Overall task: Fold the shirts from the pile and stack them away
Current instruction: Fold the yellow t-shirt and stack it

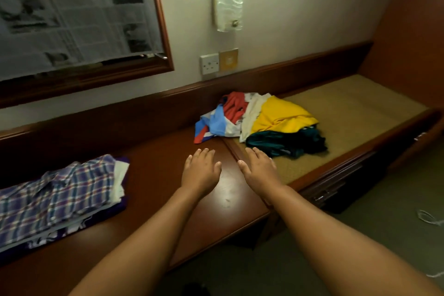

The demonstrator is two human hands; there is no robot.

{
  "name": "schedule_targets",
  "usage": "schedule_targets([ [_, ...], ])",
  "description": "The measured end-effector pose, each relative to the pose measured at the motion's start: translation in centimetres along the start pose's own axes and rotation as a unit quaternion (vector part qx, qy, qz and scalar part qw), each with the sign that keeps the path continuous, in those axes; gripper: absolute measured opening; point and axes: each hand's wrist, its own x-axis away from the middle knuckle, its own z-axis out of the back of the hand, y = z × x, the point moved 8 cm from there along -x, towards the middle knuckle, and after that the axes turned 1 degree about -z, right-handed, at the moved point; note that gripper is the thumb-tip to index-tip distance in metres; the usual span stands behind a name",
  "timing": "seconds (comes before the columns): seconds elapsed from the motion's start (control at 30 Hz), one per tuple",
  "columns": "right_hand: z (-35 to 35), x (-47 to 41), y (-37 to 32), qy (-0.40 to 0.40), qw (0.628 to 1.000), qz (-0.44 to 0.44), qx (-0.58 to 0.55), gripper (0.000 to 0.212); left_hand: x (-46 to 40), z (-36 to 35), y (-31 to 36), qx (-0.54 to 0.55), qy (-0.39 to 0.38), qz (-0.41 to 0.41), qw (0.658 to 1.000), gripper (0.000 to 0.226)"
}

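Our hands hover flat, fingers spread, holding nothing. The pile lies just ahead, slightly right, nearer our right hand; the folded stack sits far left on the table.

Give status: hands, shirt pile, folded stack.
Left hand and right hand open, empty, over the desk. Unfolded pile just ahead, untouched. Folded stack far left, plaid shirt on top. Nothing in the way.
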Motion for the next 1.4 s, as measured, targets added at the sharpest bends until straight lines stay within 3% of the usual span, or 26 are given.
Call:
schedule_targets([
  [0.73,6.9,-22.2,17.0,-0.004,0.994,-0.108,0.029,0.057,-26.4,-7.5,11.2,0.025,-0.056,-0.115,0.991,0.051],
  [1.0,7.3,-29.9,23.6,-0.039,0.994,-0.096,0.018,0.055,-33.8,-12.7,14.6,0.055,-0.098,-0.054,0.992,0.054],
  [1.27,6.2,-38.0,32.3,-0.092,0.984,-0.152,-0.009,0.063,-37.9,-19.6,16.9,0.141,-0.177,0.114,0.967,0.083],
  [1.33,5.6,-39.5,34.0,-0.083,0.979,-0.185,-0.021,0.059,-38.5,-20.4,16.9,0.140,-0.177,0.131,0.965,0.074],
  [1.4,5.9,-40.4,34.8,-0.044,0.976,-0.201,-0.071,0.040,-38.8,-20.0,16.9,0.149,-0.148,0.136,0.968,0.062],
])
